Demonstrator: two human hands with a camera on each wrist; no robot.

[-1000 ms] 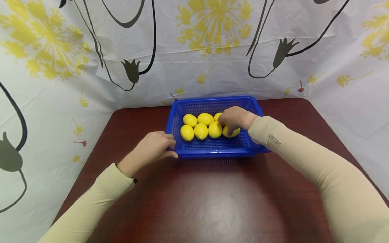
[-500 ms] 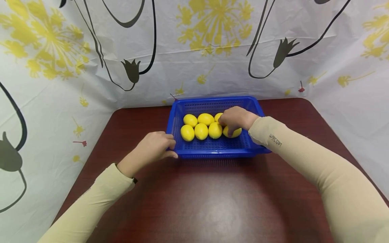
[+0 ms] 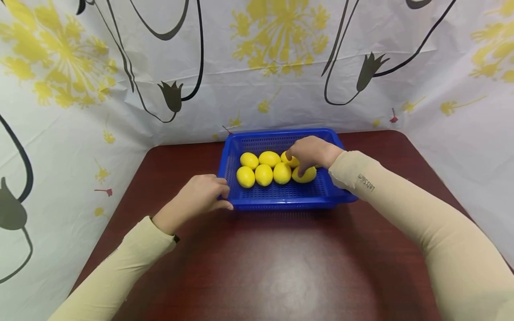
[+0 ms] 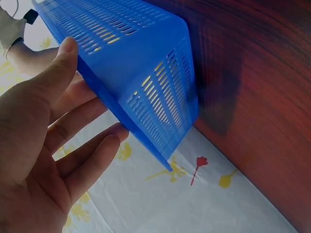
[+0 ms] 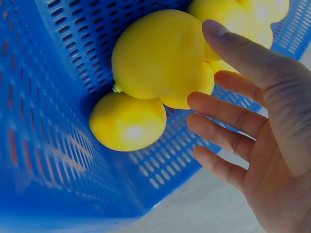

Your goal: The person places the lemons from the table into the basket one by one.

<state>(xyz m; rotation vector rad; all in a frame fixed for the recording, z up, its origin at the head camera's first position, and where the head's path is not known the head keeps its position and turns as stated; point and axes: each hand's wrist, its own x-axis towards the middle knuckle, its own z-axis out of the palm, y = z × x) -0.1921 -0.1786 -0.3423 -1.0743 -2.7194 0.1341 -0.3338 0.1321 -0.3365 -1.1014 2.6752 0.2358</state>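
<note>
Several yellow lemons (image 3: 263, 175) lie in two rows inside a blue perforated plastic basket (image 3: 281, 201). With its thumb in front and fingers over the rim, my left hand (image 3: 202, 191) holds the basket at its near left corner. The left wrist view shows that rim between thumb and fingers. Over the right end of the rows hovers my right hand (image 3: 312, 149), nearest to the front right lemon (image 3: 308, 175). In the right wrist view its fingers are spread and loose, apart from the thumb, gripping nothing. The hand partly hides the back right lemons.
The basket stands near the back of a dark red-brown wooden table (image 3: 257, 263). A white sheet with yellow flowers and dark stems (image 3: 257, 98) hangs behind and along both sides. The basket walls stand close around the lemons.
My right hand has let go of the front right lemon and risen slightly, showing more of the lemons under it. The left hand stays on the basket corner.
</note>
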